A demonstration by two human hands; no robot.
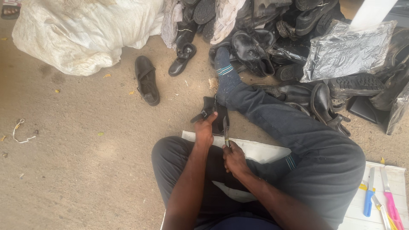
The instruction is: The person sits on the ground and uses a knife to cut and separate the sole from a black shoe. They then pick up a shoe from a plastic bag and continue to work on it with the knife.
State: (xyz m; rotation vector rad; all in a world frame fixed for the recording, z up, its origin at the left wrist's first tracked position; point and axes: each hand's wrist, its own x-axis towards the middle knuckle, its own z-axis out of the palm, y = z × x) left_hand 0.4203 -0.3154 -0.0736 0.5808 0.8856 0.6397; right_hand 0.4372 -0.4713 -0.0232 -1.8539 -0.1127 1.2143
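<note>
Shoe pile [298, 42] lies ahead, sack [81, 34] to its left.

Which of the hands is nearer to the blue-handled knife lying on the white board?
Right. The right hand works a blade at the black shoe, closer to the blue-handled knife on the white board. The left hand grips the shoe, farther away.

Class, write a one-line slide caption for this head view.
Seated on the ground, left hand steadies a black shoe while right hand works a blade along it.
</note>
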